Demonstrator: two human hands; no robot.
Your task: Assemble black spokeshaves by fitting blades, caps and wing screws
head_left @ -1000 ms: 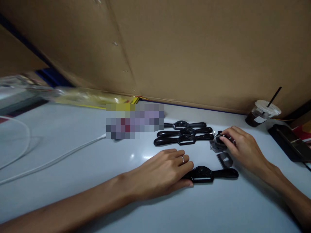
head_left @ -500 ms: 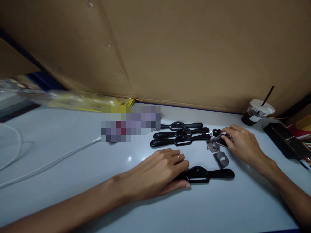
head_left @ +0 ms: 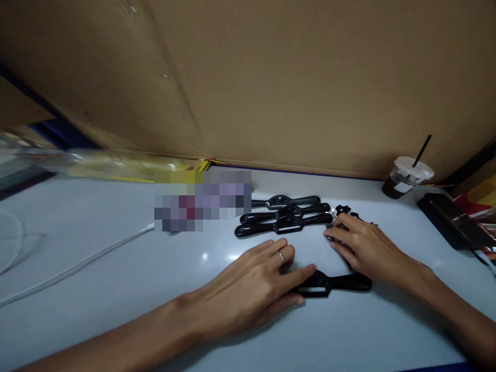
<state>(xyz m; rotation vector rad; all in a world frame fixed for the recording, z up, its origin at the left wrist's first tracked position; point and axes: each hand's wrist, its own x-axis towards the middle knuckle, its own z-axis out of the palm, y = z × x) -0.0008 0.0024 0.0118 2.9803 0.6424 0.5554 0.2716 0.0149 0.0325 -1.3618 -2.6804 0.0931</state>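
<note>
Here, grasps a glossy black two-handled tool (head_left: 335, 282) at lower right of centre with the left hand (head_left: 265, 279), hiding one handle, and bends the right hand (head_left: 362, 243), grip impossible to tell, across half-hidden small dark pieces (head_left: 343, 209).

Your glossy pale grey bench (head_left: 132, 268) carries four black two-handled metal tools (head_left: 351, 282), small black metal parts (head_left: 342, 210), a lidded clear plastic cup of dark drink (head_left: 399, 185) and a white cable (head_left: 93, 258).

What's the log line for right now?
left hand: on near black tool | right hand: at small parts | beyond: three black tools | cup: upright
</note>
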